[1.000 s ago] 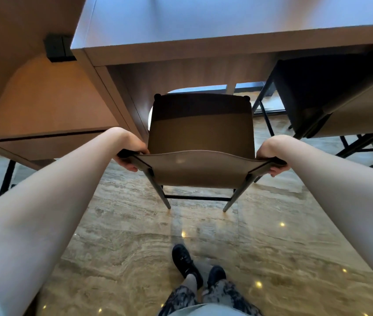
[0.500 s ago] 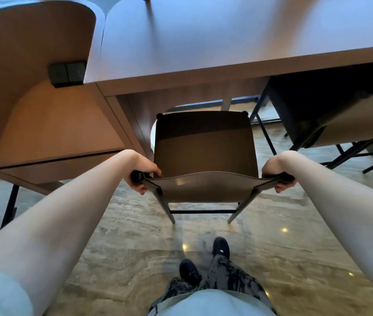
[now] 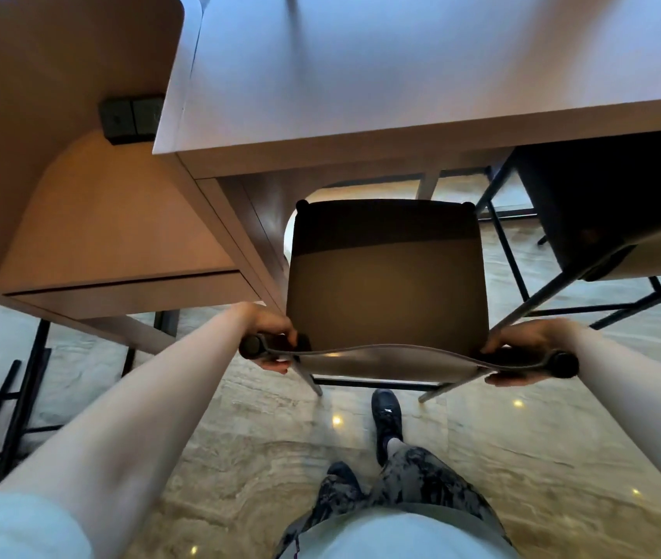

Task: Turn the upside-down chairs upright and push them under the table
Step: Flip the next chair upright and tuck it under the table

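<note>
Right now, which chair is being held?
The middle chair, gripped at its backrest top by the left hand and right hand. The right chair sits untouched, already under the table.

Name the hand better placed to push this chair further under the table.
Neither alone, though slightly the right hand: like the left hand, it grips a top corner of the chair, but the table panel crowds the left side. Push with both.

Floor (image 3: 563, 457): polished veined stone, beige-grey, small ceiling-light reflections scattered across it. Left: curved tan wooden partition (image 3: 58, 175) carrying a dark twin socket (image 3: 131, 121). Black metal frame legs (image 3: 18, 397) lower left.
</note>
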